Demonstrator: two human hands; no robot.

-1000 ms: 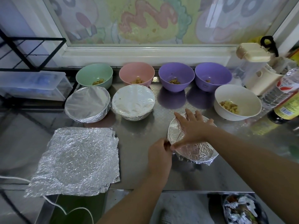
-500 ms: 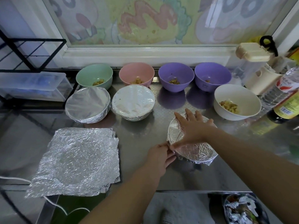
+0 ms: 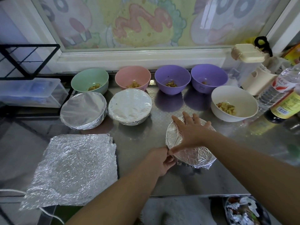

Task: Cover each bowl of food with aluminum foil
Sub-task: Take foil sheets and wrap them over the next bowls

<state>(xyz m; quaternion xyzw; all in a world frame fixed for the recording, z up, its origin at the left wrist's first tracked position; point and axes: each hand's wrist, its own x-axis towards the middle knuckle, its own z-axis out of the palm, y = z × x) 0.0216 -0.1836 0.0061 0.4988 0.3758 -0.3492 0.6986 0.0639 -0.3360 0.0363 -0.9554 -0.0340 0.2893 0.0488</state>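
We are steadying the foiled bowl (image 3: 196,153) with our right hand (image 3: 191,132), fingers spread flat, while our left hand (image 3: 159,159) is pinching the foil edge (image 3: 176,161) down to seal it.

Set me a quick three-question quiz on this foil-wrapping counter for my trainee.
1. How many round bowls of food stand with no foil on them?
2. True or false: the right hand lies flat, fingers spread, on the foil-wrapped round bowl.
3. The stack of crinkled aluminium foil sheets lies: A) to the left of the left hand; B) to the right of the right hand; C) on top of the foil-wrapped round bowl.

Key
1. Five: mint-green bowl, pink bowl, two purple bowls, large white bowl.
2. True.
3. A.
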